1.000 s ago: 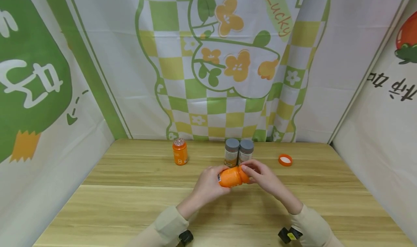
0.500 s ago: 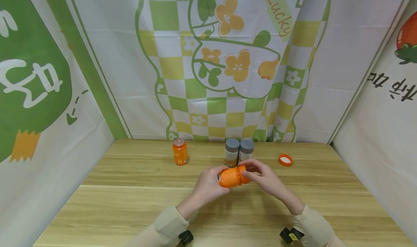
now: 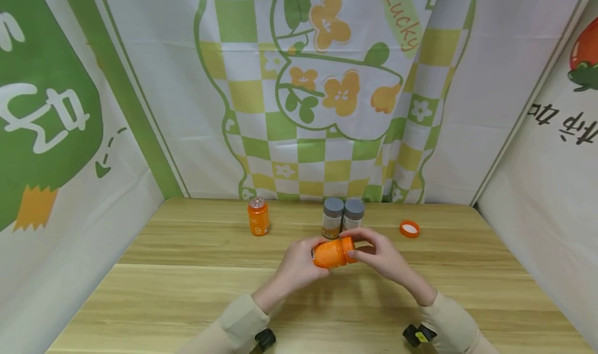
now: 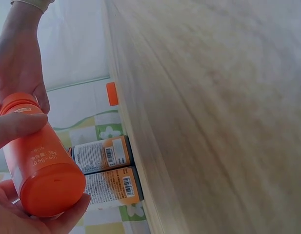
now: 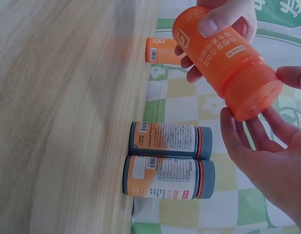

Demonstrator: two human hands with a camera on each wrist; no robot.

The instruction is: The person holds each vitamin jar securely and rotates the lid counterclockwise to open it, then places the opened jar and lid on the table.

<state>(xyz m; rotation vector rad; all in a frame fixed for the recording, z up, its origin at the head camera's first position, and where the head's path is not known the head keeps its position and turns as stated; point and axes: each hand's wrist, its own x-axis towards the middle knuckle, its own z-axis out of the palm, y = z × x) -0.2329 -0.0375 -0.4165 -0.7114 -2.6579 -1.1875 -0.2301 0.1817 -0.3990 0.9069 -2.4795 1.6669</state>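
Note:
My left hand (image 3: pixel 301 263) grips an orange supplement bottle (image 3: pixel 328 254) around its body, with the thumb laid along its side in the left wrist view. The bottle is tilted sideways above the table, its capped end pointing right. On that end is an orange screw cap (image 5: pixel 255 97), which my right hand (image 3: pixel 385 254) pinches between thumb and fingertips. The fingers lie at the cap's lower edge and the thumb at its opposite side in the right wrist view. Part of the bottle's base end is covered by the left hand in the head view.
On the left stands another orange bottle (image 3: pixel 259 220), its top uncapped. Two grey-lidded bottles (image 3: pixel 332 221) stand side by side behind the hands. A loose orange cap (image 3: pixel 409 229) lies inside-up at the right of the wooden table (image 3: pixel 196 291). Printed cloth (image 3: pixel 322 151) hangs behind.
The right hand's thumb and fingers have shifted slightly around the cap, and more of the cap shows now. The left hand and bottle stay nearly in place.

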